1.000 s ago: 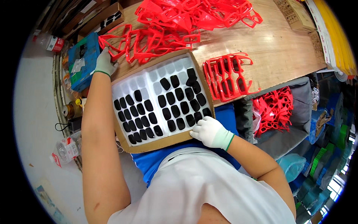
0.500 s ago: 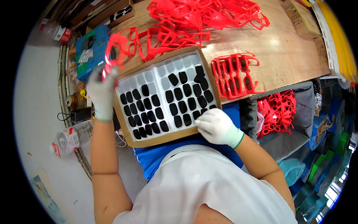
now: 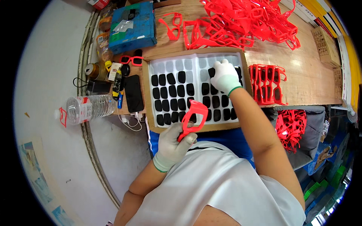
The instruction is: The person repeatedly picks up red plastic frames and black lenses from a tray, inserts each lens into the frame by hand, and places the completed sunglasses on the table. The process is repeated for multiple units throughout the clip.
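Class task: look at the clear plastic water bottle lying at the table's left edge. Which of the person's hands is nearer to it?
Left. The left hand, holding a red glasses frame, is below and right of the water bottle. The right hand is farther right, over the lens tray.

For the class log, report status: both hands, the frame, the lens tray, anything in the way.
Left hand grips red glasses frame above tray edge. Right hand reaches into lens tray, on dark lenses. Nothing blocking.

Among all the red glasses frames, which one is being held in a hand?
The red frame at the tray's near edge: the left hand grips it. All the others lie loose in the pile or stacked beside the tray.
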`<state>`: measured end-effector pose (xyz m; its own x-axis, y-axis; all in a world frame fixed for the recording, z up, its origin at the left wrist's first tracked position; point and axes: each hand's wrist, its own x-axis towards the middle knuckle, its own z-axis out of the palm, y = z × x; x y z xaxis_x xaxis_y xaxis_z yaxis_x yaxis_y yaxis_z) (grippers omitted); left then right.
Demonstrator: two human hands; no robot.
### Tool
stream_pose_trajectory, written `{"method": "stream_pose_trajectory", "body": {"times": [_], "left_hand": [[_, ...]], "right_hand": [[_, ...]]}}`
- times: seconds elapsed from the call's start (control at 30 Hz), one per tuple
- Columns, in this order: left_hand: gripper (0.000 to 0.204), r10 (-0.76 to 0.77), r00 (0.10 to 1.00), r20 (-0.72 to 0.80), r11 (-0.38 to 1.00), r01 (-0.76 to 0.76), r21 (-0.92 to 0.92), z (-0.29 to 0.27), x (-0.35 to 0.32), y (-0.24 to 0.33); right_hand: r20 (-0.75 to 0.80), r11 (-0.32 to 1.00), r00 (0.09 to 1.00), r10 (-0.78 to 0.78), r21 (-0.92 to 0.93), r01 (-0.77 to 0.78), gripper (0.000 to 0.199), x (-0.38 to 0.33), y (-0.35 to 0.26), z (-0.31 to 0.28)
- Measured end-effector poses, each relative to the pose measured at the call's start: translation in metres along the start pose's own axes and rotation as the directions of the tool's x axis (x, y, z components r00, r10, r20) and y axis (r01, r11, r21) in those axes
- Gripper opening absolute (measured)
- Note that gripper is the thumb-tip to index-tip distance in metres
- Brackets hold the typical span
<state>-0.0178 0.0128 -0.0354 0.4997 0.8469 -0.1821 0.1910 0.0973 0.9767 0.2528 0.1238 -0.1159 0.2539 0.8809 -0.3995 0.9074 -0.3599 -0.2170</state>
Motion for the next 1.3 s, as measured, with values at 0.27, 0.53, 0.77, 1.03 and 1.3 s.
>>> {"method": "stream_pose_trajectory", "body": {"times": [0.27, 0.53, 0.77, 1.03, 1.3], "left_hand": [[0.039, 0.09, 0.996, 0.012, 0.963, -0.084, -0.255, 0.012, -0.008, 0.018], [0.029, 0.005, 0.983, 0.185, 1.0, 0.0, -0.027, 0.009, -0.008, 0.025], [0.028, -0.094, 0.973, 0.211, 0.994, 0.081, 0.07, 0.035, -0.001, 0.037], [0.029, -0.167, 0.952, 0.257, 0.983, 0.181, -0.035, 0.028, -0.007, 0.055], [0.031, -0.212, 0.911, 0.353, 0.968, 0.245, -0.052, 0.03, -0.004, 0.05]], "right_hand": [[-0.206, 0.824, 0.91, -0.361, 0.387, 0.415, 0.009, -0.062, 0.006, -0.012], [-0.402, 0.324, 0.829, -0.388, 0.783, 0.531, 0.028, -0.212, -0.003, -0.023], [-0.615, 0.443, 0.77, -0.168, 0.651, 0.616, 0.026, -0.221, -0.012, -0.017], [-0.068, -0.232, 0.987, -0.146, 0.972, 0.033, 0.023, -0.219, -0.003, -0.017], [0.144, -0.189, 0.947, -0.288, 0.961, -0.204, 0.026, -0.212, 0.01, -0.009]]}}
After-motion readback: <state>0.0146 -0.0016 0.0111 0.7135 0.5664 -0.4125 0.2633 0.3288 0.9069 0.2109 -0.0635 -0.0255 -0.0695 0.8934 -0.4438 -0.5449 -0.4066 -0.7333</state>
